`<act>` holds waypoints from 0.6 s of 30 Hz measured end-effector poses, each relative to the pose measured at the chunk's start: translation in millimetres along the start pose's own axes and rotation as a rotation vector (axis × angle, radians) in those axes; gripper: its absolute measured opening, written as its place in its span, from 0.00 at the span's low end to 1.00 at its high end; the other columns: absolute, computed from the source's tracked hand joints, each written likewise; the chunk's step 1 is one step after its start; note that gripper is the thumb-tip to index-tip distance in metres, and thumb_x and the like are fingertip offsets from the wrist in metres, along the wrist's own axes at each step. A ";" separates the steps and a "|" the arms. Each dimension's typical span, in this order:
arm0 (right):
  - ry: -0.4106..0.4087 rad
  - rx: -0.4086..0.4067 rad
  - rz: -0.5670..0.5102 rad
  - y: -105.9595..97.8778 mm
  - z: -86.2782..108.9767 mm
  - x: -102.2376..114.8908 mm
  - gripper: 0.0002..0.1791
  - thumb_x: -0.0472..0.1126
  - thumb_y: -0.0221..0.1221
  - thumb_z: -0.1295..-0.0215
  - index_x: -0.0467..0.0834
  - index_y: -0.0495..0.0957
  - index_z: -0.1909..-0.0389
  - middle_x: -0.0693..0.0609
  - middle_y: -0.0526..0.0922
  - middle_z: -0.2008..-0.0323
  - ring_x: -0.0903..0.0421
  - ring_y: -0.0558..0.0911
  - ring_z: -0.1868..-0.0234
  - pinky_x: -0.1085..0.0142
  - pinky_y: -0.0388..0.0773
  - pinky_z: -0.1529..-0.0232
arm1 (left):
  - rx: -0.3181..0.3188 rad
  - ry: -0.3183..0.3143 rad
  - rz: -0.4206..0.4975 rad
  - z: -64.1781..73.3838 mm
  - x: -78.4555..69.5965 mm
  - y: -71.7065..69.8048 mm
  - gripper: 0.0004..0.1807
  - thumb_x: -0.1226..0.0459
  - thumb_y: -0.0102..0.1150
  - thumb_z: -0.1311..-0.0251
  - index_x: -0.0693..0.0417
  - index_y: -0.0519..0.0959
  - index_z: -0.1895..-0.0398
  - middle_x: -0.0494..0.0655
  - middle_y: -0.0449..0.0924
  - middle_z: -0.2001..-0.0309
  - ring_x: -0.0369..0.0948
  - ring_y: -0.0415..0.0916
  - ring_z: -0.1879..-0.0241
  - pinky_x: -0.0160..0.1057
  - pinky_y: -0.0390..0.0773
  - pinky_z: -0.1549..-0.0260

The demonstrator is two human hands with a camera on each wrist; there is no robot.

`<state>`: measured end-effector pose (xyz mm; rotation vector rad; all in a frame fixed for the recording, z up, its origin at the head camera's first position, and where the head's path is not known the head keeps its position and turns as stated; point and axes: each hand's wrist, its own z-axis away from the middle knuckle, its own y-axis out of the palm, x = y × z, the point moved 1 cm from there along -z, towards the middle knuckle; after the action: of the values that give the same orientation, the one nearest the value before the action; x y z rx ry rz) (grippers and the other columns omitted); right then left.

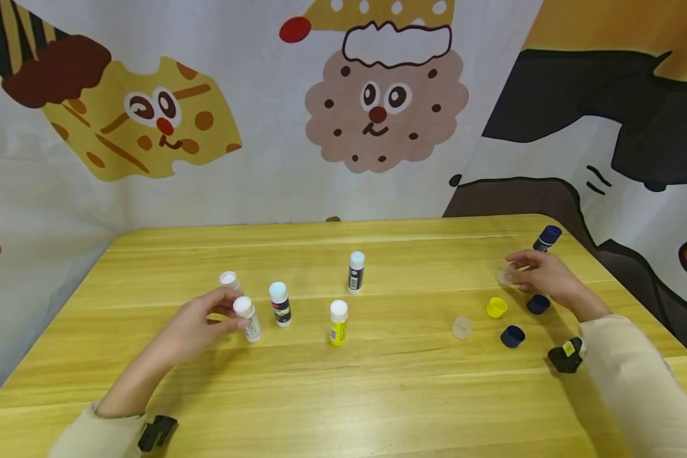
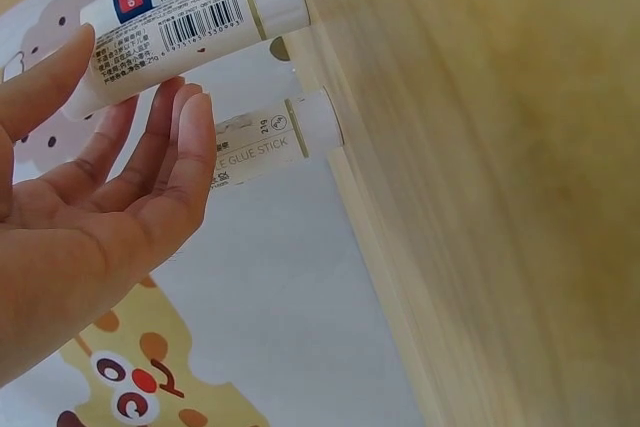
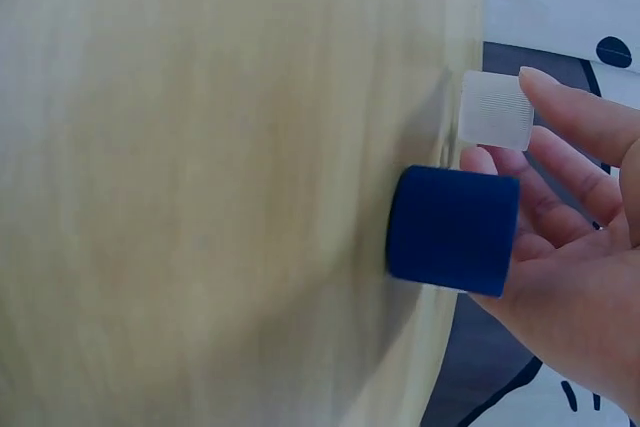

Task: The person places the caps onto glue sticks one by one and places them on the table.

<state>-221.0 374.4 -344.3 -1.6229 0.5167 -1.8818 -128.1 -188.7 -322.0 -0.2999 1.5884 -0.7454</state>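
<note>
My left hand (image 1: 197,321) holds a white glue stick (image 1: 252,326) between thumb and fingers, near its white top. In the left wrist view its barcode label (image 2: 200,27) faces the camera. Another white glue stick (image 1: 229,279) stands just behind the fingers, partly hidden. A navy-labelled glue stick (image 1: 281,306) is to the right. Far right, my right hand (image 1: 549,278) pinches a clear ribbed cap (image 3: 495,110) between thumb and fingertips. In the right wrist view, a navy cap (image 3: 455,230) sits nearer the camera and covers part of the hand.
Mid-table stand a yellow-labelled glue stick (image 1: 338,324) and a navy one (image 1: 355,273). A navy-capped stick (image 1: 548,237) stands behind the right hand. Around that hand lie a clear cap (image 1: 461,327), a yellow cap (image 1: 496,308) and navy caps (image 1: 513,336). A printed curtain (image 1: 252,127) hangs behind the table (image 1: 378,401).
</note>
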 end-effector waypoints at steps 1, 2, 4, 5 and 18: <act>0.000 0.001 -0.002 -0.2 -0.1 0.9 0.29 0.34 0.56 0.37 0.27 0.57 0.39 0.32 0.64 0.48 0.58 0.76 0.64 0.65 0.78 0.64 | -0.001 0.000 -0.002 0.0 0.0 0.0 0.20 0.62 0.61 0.43 0.64 0.71 0.51 0.52 0.75 0.57 0.49 0.73 0.56 0.38 0.76 0.66; -0.001 0.001 -0.002 -0.4 -0.1 1.7 0.29 0.34 0.56 0.37 0.27 0.58 0.40 0.33 0.64 0.49 0.58 0.76 0.65 0.65 0.78 0.64 | -0.001 0.001 -0.002 -0.1 0.0 0.0 0.20 0.62 0.60 0.43 0.64 0.71 0.51 0.52 0.75 0.57 0.49 0.73 0.56 0.38 0.76 0.66; -0.002 -0.001 0.000 -0.7 -0.3 2.5 0.29 0.35 0.56 0.38 0.27 0.58 0.40 0.33 0.65 0.49 0.57 0.76 0.65 0.65 0.78 0.64 | 0.001 0.005 -0.003 -0.2 0.1 0.3 0.20 0.62 0.60 0.43 0.64 0.71 0.51 0.52 0.75 0.57 0.49 0.73 0.56 0.38 0.76 0.66; -0.003 -0.002 0.003 -0.8 -0.4 2.6 0.29 0.35 0.56 0.38 0.27 0.58 0.40 0.33 0.65 0.50 0.57 0.77 0.65 0.65 0.78 0.64 | 0.002 0.006 -0.002 -0.3 0.2 0.3 0.20 0.62 0.60 0.43 0.64 0.71 0.51 0.52 0.75 0.57 0.49 0.73 0.56 0.37 0.76 0.66; -0.052 -0.009 0.014 -3.7 5.0 9.6 0.27 0.37 0.56 0.36 0.26 0.60 0.42 0.31 0.68 0.51 0.60 0.78 0.65 0.63 0.78 0.64 | 0.006 0.042 0.000 -0.3 -0.7 1.7 0.18 0.65 0.59 0.42 0.65 0.71 0.51 0.52 0.75 0.57 0.48 0.72 0.57 0.37 0.76 0.67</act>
<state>-217.5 371.2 -333.8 -1.6652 0.5140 -1.8243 -127.8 -186.9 -322.5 -0.2817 1.6256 -0.7603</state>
